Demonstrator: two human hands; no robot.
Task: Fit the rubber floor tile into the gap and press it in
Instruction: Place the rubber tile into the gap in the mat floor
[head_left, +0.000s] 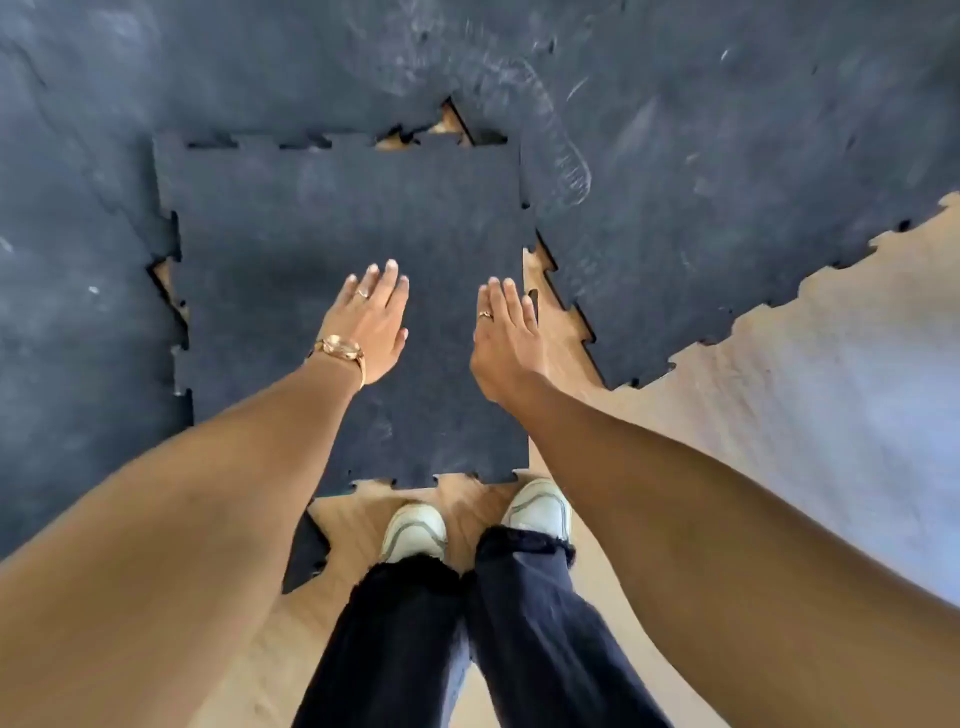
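Note:
A dark rubber floor tile (322, 218) with jigsaw-tooth edges lies in the gap between the laid black tiles, skewed a little. Its far and left edges overlap the neighbours, and slivers of wood floor show at the far right corner (451, 120), along the left edge (165, 275) and along the right edge (558, 317). My left hand (370, 325), with a ring and a gold watch, is stretched flat over the tile's middle, fingers together. My right hand (506, 338), also ringed, reaches out flat over the tile's right edge. Neither hand holds anything.
Laid black rubber tiles (701, 182) surround the gap on the left, far and right sides, with a dusty shoe print on them. Bare wood floor (779, 415) lies to the right and under my feet. My white shoes (415, 530) stand just behind the tile's near edge.

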